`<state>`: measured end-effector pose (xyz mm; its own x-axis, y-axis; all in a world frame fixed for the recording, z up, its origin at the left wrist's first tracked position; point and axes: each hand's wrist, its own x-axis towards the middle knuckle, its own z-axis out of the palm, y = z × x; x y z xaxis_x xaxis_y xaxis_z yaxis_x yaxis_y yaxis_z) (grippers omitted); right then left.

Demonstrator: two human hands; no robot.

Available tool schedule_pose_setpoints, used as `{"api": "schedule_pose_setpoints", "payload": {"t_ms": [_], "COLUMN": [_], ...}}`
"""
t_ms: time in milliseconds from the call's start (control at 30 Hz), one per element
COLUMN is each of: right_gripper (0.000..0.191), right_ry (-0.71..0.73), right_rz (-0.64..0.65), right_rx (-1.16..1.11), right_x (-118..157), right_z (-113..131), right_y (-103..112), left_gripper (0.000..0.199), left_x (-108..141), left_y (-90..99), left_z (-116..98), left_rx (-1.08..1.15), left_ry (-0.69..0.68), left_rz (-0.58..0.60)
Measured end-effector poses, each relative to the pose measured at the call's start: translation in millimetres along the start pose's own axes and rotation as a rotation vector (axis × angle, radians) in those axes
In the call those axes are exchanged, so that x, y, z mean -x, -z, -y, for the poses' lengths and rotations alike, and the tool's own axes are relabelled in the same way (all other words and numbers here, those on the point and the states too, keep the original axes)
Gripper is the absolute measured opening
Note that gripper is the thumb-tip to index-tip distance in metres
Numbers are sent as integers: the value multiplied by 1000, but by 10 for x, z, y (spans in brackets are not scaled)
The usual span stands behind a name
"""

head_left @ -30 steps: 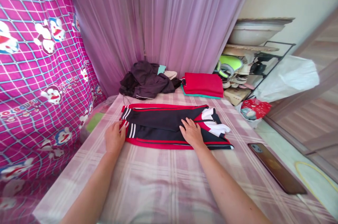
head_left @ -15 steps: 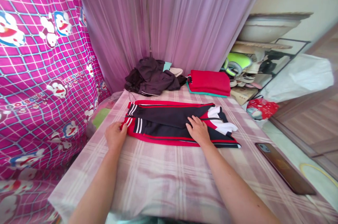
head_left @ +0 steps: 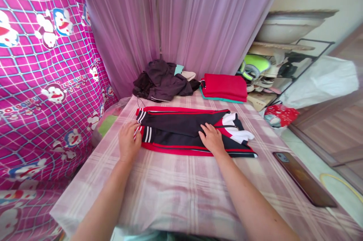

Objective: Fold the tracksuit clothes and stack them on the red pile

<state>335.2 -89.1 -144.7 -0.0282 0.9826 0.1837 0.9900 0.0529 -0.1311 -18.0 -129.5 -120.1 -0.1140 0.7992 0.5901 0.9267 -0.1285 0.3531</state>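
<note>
The right hand is spread out flat on a jacket, pressing softly near its white and red part. It is not gripping anything. The left hand is at the other end of the jacket, just beside the striped cuffs. Its fingers are bent and touch the red edge there, but I cannot tell if they are pinching it.

The jacket is black, red and white. It lies flat in the middle of the table, a bit closer to the far edge than to the near edge. Its long black sleeves are laid side by side.

At the far left corner is a messy heap of dark clothes. At the far right corner a folded red cloth sits on top of a green cloth. A phone lies by the right edge.

A purple curtain hangs behind the far edge. Past the far right corner are shoes and a big bowl.
</note>
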Motion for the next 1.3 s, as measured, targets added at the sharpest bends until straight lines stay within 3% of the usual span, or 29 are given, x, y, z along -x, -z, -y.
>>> {"api": "schedule_pose_setpoints", "payload": {"t_ms": [67, 133, 233, 367, 567, 733, 900, 1033, 1200, 1300], "right_gripper": [47, 47, 48, 48, 47, 51, 56, 62, 65, 63], "right_ry": [-4, -6, -9, -14, -64, 38, 157, 53, -151, -224], "right_rz": [3, 4, 9, 28, 50, -13, 107, 270, 260, 224], "right_rx": [-1, -1, -1, -6, -28, -121, -162, -102, -1, 59], "right_x": [-3, -4, 1, 6, -48, -223, -489, -696, -853, -884], "right_z": [-1, 2, 16, 28, 96, 516, 845, 546, -251, -600], "right_y": [0, 5, 25, 53, 104, 219, 203, 81, 41, 57], "left_gripper": [39, 46, 53, 54, 55, 52, 51, 50, 51, 51], "left_x": [-33, -93, -200, -263, -220, -218, -217, -210, -199, -190], "left_y": [-42, -135, -322, -504, -552, -561, -578, -582, -587, -595], "left_z": [-231, -430, -557, -458, -377, -390, -364, -353, -347, -340], "left_rx": [8, -23, -109, -231, -275, -276, -255, -267, -267, -266], "left_ry": [-178, -265, -242, -149, -162, -154, -153, -154, -156, -163], "left_rz": [116, 216, 313, 444, 439, 416, 415, 404, 397, 390]}}
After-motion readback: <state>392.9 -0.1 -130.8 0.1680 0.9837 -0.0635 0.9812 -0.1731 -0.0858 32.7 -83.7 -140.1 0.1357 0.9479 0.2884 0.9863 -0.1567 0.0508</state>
